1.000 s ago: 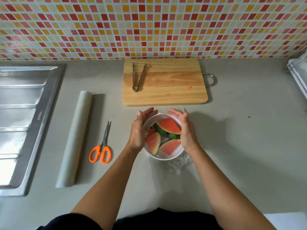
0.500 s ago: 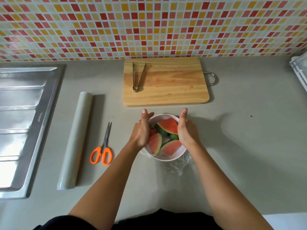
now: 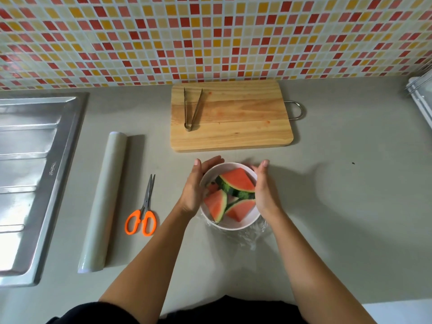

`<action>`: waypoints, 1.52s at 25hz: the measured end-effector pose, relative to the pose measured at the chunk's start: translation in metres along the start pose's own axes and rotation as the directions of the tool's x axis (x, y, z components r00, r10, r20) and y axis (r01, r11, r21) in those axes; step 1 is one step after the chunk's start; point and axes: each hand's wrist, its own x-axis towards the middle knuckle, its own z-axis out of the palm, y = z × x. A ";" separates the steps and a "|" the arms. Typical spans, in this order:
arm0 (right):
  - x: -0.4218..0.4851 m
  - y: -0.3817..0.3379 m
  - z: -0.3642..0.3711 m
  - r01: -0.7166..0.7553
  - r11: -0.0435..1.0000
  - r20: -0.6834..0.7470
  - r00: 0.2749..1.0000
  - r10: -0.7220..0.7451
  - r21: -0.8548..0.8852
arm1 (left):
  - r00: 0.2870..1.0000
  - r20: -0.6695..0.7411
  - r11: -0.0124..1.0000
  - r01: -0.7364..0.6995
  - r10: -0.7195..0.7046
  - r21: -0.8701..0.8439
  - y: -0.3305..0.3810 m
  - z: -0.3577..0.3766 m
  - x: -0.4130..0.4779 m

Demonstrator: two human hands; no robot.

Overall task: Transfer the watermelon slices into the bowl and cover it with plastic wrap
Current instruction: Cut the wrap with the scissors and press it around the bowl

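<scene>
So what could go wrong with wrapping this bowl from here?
The plastic wrap lies bunched at the bowl's near side, so it may not seal there. The top watermelon slice sits high and could tent the film. The left hand and right hand only press the sides, so the bowl might slide.

In front of me the grey countertop (image 3: pixel 350 206) carries a wooden cutting board (image 3: pixel 233 127), a plastic wrap roll (image 3: pixel 105 202), orange-handled scissors (image 3: pixel 142 213) and a white bowl (image 3: pixel 230 228).

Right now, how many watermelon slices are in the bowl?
3 watermelon slices in the bowl: back, front-left, front-right. A reddish bit beside the left hand may be a fourth.
</scene>
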 end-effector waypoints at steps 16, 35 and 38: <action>-0.003 -0.001 -0.002 0.149 0.988 -0.089 0.985 -0.145 0.042 | 0.994 -0.063 0.986 0.093 -0.085 0.136 -0.003 0.006 0.008; 0.006 -0.010 -0.001 -0.126 0.988 -0.135 0.984 0.113 -0.091 | 0.995 -0.100 0.997 0.031 -0.024 0.073 -0.007 0.001 0.000; 0.005 -0.002 -0.021 0.212 0.973 -0.186 0.964 -0.192 0.096 | 0.992 -0.111 0.997 0.065 -0.059 0.046 -0.008 -0.002 0.001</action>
